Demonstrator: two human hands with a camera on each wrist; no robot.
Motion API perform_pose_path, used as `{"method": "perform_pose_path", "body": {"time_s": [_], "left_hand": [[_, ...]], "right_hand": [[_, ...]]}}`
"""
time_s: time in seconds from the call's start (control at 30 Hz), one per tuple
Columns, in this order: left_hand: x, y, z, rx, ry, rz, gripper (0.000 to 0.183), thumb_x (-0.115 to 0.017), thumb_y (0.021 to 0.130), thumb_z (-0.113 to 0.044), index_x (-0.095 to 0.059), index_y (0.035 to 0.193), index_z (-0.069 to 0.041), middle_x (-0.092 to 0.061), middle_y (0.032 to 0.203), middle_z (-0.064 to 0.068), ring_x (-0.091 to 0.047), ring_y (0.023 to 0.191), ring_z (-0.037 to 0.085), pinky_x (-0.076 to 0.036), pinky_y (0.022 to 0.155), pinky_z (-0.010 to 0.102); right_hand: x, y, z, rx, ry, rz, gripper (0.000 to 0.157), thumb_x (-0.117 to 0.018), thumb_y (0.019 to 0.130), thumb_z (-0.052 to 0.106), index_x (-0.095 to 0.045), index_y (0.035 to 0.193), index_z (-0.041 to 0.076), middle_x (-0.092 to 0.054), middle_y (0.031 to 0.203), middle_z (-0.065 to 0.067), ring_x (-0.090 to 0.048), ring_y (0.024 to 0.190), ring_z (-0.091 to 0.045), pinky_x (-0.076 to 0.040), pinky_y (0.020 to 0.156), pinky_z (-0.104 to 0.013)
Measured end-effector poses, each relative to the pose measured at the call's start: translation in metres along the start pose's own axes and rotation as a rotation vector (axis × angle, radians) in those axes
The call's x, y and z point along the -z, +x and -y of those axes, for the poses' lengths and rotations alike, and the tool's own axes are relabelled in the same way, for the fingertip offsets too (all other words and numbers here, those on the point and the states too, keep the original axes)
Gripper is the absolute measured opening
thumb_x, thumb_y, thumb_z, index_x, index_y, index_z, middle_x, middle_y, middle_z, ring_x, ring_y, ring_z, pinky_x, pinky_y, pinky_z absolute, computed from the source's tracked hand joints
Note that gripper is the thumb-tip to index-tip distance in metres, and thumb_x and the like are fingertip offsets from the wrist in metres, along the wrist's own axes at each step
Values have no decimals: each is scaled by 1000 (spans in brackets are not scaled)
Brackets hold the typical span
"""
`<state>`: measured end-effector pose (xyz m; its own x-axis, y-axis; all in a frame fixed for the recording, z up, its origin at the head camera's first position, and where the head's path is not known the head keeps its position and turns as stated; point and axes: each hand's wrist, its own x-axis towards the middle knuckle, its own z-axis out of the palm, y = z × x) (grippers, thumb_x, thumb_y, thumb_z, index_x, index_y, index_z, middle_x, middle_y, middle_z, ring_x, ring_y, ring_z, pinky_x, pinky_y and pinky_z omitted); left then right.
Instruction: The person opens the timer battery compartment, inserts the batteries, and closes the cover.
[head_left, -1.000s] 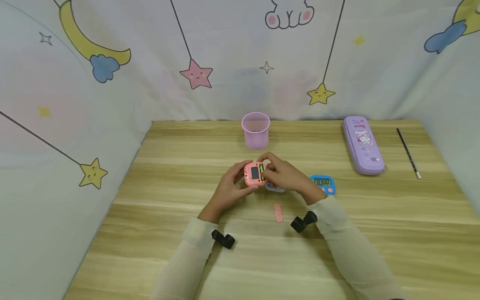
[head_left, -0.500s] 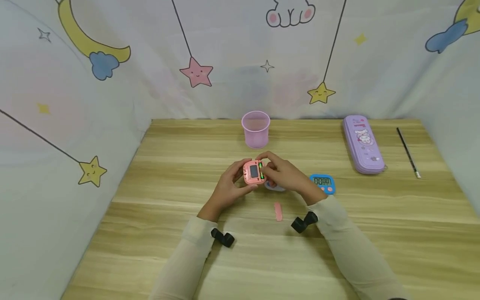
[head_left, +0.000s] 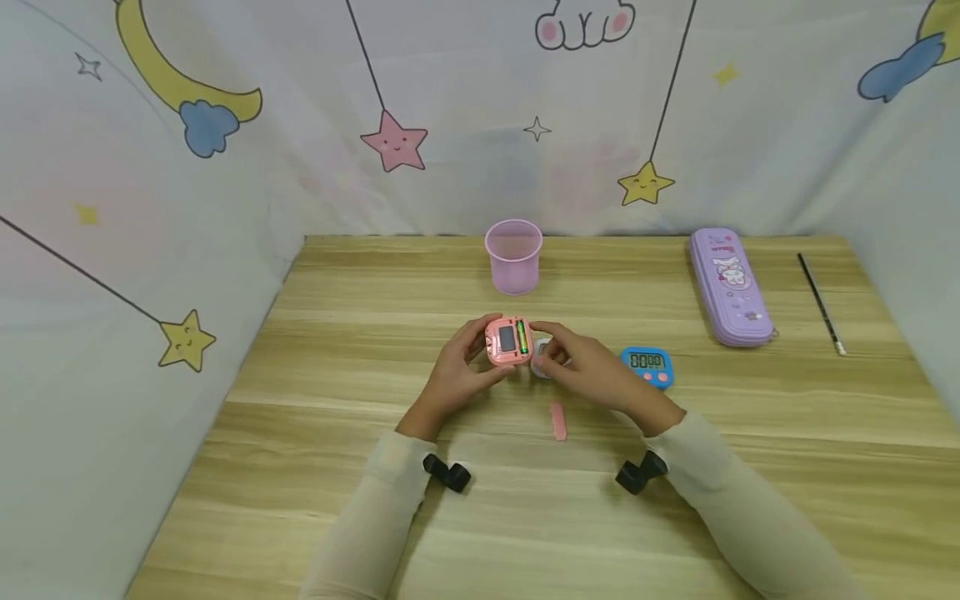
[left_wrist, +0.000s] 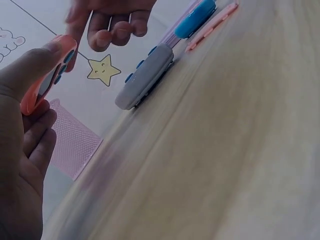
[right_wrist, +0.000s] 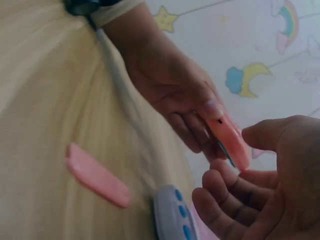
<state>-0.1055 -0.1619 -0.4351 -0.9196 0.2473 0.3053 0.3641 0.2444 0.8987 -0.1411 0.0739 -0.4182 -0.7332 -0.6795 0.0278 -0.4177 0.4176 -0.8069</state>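
My left hand (head_left: pixel 454 377) holds a pink digital timer (head_left: pixel 501 353) by its edges, back side up. In its uncovered battery slot lies a green battery (head_left: pixel 522 337). My right hand (head_left: pixel 596 372) is at the timer's right side, fingers loosely bent. In the right wrist view its index finger touches the edge of the timer (right_wrist: pixel 232 142), while the thumb stands apart. Partly under that hand is a white timer (left_wrist: pixel 145 77) with blue buttons, on the table. A pink battery cover (head_left: pixel 558 422) lies nearer to me.
A blue timer (head_left: pixel 648 365) reading 00:00 lies right of my right hand. A pink mesh cup (head_left: pixel 515 271) stands behind the hands. Farther right are a purple pencil case (head_left: pixel 729 287) and a black pencil (head_left: pixel 821 302). A printed curtain (head_left: pixel 457 183) bounds the wooden table.
My right fingers have come away from the battery and moved slightly right, leaving the battery in full view. The left hand still holds the pink timer in nearly the same spot.
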Motion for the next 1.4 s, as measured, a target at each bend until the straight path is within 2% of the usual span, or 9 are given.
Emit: {"method": "perform_pose_path", "body": {"time_s": [0.1, 0.23, 0.4, 0.57, 0.83, 0.97, 1.23, 1.4], "left_hand": [[1, 1, 2, -12, -14, 2, 72, -80, 79, -1, -43, 141, 4, -51, 134, 16, -49, 129, 23, -39, 108, 33], [0, 1, 3, -24, -25, 5, 72, -80, 79, 0, -43, 141, 6, -52, 133, 18, -50, 128, 24, -39, 108, 33], [-1, 1, 3, -14, -26, -1, 71, -80, 79, 0, -44, 141, 5, -52, 133, 17, -50, 128, 24, -40, 108, 34], [0, 1, 4, -11, -24, -7, 72, -80, 79, -2, -44, 141, 5, -52, 134, 16, -51, 127, 23, -40, 107, 33], [0, 2, 4, -17, -52, -13, 72, -81, 79, -1, -44, 140, 6, -52, 133, 17, -52, 126, 21, -41, 106, 34], [1, 1, 5, -7, -46, -10, 72, -80, 79, -2, -44, 141, 6, -52, 133, 16, -51, 126, 21, -40, 107, 33], [1, 1, 5, 7, -50, -6, 72, -80, 79, -1, -43, 141, 6, -52, 134, 16, -51, 127, 21, -40, 107, 32], [0, 0, 6, 14, -43, -2, 72, -80, 79, 0, -44, 141, 4, -51, 135, 15, -50, 127, 20, -40, 107, 31]], "right_hand": [[-3, -12, 0, 3, 0, -3, 56, -59, 99, 29, -36, 150, 18, -63, 100, 4, -61, 90, -10, -55, 75, -29], [-8, -27, -4, 29, -7, 1, 58, -63, 97, 31, -40, 148, 13, -63, 112, -2, -60, 104, -15, -54, 85, -34], [-13, -46, -9, 51, -90, -2, 59, -66, 94, 32, -45, 144, 9, -59, 128, -7, -55, 117, -22, -48, 96, -45], [-14, -57, -12, 24, -172, -8, 58, -72, 89, 28, -52, 140, 6, -51, 137, -12, -48, 127, -27, -41, 104, -48], [-17, -62, -17, 44, -281, -6, 59, -79, 81, 30, -60, 130, 3, -57, 124, -9, -51, 116, -25, -44, 100, -45], [-19, -62, -18, 52, -304, -12, 59, -80, 80, 32, -61, 128, 5, -57, 122, -7, -51, 114, -22, -44, 98, -42], [-25, -60, -20, 82, -387, -51, 47, -82, 79, 33, -68, 118, 11, -58, 113, -1, -53, 104, -20, -47, 89, -38], [-27, -59, -20, 80, -425, -50, 43, -81, 79, 34, -70, 116, 14, -59, 112, 0, -54, 103, -20, -47, 89, -39]]}}
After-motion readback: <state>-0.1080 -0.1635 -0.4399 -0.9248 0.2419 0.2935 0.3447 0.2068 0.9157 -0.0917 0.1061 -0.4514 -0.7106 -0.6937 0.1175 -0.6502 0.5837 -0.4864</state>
